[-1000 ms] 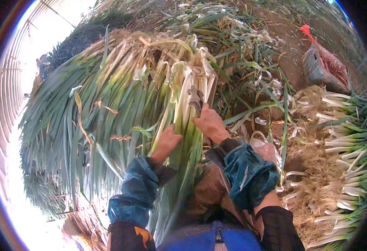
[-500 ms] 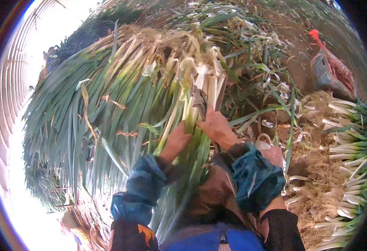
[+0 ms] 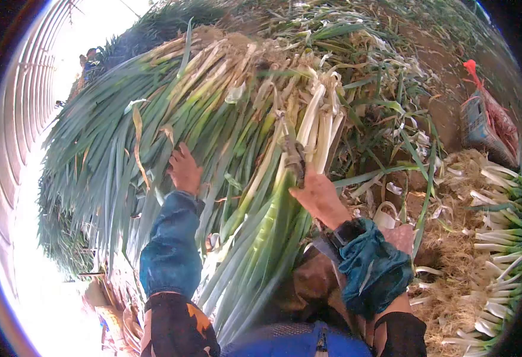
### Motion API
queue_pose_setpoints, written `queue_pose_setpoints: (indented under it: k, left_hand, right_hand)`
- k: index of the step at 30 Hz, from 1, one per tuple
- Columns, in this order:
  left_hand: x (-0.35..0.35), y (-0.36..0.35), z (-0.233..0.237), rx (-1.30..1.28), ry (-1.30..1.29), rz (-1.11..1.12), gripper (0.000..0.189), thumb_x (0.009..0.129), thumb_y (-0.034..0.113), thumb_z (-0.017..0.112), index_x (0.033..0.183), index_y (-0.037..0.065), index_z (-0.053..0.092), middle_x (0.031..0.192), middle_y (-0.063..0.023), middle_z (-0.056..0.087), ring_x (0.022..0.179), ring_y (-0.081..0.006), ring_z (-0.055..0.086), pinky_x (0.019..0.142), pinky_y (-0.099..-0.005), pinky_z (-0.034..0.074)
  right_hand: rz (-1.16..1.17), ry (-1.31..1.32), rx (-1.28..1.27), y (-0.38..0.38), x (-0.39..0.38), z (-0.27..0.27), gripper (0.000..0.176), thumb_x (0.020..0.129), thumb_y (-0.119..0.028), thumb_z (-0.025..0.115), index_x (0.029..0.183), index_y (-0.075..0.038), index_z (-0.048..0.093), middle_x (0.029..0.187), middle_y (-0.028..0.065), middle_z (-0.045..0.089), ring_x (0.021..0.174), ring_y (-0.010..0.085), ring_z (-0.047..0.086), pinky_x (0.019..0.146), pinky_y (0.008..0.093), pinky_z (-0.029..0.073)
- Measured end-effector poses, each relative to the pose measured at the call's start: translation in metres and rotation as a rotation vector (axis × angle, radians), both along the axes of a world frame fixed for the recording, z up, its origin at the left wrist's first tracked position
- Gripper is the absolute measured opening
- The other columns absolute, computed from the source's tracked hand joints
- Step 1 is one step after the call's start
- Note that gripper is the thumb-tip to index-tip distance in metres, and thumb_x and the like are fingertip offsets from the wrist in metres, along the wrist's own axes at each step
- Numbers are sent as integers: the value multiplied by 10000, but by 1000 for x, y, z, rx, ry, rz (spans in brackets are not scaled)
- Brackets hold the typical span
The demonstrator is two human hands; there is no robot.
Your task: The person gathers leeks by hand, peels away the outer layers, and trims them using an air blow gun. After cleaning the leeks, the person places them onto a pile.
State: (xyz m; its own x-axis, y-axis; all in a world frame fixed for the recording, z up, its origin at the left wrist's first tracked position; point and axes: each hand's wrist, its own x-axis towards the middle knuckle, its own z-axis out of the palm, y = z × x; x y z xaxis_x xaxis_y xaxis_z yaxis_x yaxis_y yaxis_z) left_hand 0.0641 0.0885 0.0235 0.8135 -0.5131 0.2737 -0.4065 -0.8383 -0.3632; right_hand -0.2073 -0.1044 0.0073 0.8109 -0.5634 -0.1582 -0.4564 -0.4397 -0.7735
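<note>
My left hand [image 3: 185,169] rests on the green leaves of a big pile of long green onions [image 3: 109,128], its fingers apart and nothing held. My right hand [image 3: 319,199] is closed round a grey metal air gun [image 3: 293,153] with a thin nozzle that points away from me. Beneath the air gun and beside my right hand lie several green onions with bare white stalks [image 3: 313,122], their roots facing away and leaves running down towards my lap. The inside of my right grip is hidden.
At the right, a row of white-stalked green onions [image 3: 502,262] lies with the roots [image 3: 451,256] inward. A sack with a red tie [image 3: 490,122] stands behind them. Loose leaves and peelings [image 3: 386,95] litter the soil. Curved greenhouse ribs [image 3: 26,119] rise at the left.
My left hand has left the green onion stalks before me and moved left onto the pile, fingers spreading. My right hand still holds the air gun, slightly lower in view.
</note>
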Motion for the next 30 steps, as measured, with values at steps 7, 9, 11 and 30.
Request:
queue_pose_setpoints:
  k: [7, 9, 11, 30]
  left_hand:
    - [23, 15, -1, 227, 34, -215, 372, 717, 130, 646, 1024, 2, 481, 772, -119, 629, 695, -282, 654, 564, -369, 527]
    - [-7, 15, 10, 322, -86, -330, 285, 731, 129, 624, 967, 28, 502, 709, -98, 625, 643, -272, 654, 533, -370, 523]
    - [-31, 13, 11, 336, -83, -395, 216, 742, 133, 605, 917, 47, 512, 656, -82, 617, 602, -261, 651, 512, -364, 521]
    - [21, -50, -50, -204, 326, -512, 163, 799, 166, 530, 918, 59, 562, 876, -167, 584, 858, -375, 562, 710, -477, 453]
  right_hand:
    - [136, -39, 46, 15, -7, 26, 526, 760, -259, 640, 1105, 44, 384, 796, 291, 585, 823, 465, 566, 714, 479, 463]
    - [179, -69, 70, 21, -9, 27, 518, 758, -252, 638, 1097, 46, 384, 782, 289, 580, 814, 466, 563, 703, 481, 460]
    - [238, -152, 42, 31, -11, 25, 541, 753, -247, 638, 1115, 61, 380, 776, 289, 575, 810, 462, 562, 693, 481, 456]
    - [197, -79, 139, 35, -17, 27, 466, 754, -207, 638, 1023, 83, 391, 749, 298, 571, 773, 467, 572, 661, 498, 445]
